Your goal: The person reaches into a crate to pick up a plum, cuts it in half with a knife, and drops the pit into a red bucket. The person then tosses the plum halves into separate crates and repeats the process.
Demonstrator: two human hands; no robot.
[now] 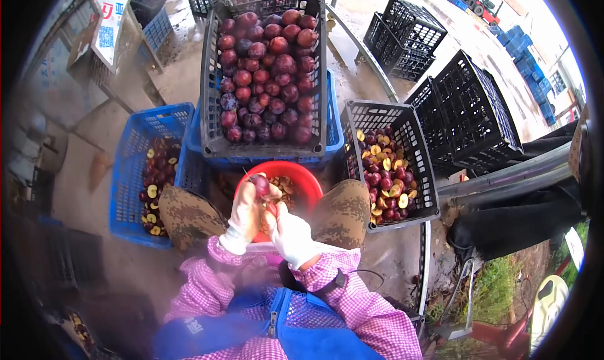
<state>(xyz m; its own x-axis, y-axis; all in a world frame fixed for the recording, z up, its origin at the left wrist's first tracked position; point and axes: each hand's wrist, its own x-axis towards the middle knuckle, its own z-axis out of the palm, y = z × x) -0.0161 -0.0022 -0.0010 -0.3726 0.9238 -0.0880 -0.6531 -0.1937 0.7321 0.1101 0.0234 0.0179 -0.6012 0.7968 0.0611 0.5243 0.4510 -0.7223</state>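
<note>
In front of me, over a red bowl (309,182), my left hand (244,218) in a white glove is closed around a dark red plum (260,185). My right hand (293,234), also gloved in white, is closed close beside it, fingertips near the left hand. A bit of red shows at its fingers, but what it grips is mostly hidden. Small brown pieces that look like pits (286,189) lie in the bowl between my knees. Beyond it, a black crate (217,147) full of whole plums (267,77) rests on a blue crate (335,118).
A blue crate (126,190) on my left and a black crate (428,196) on my right hold cut plums, yellow inside. Black crates (465,115) are stacked at right, near another person's dark-clad leg (516,221). A metal rail (362,49) runs along the wet floor behind. A forklift (483,0) stands far back.
</note>
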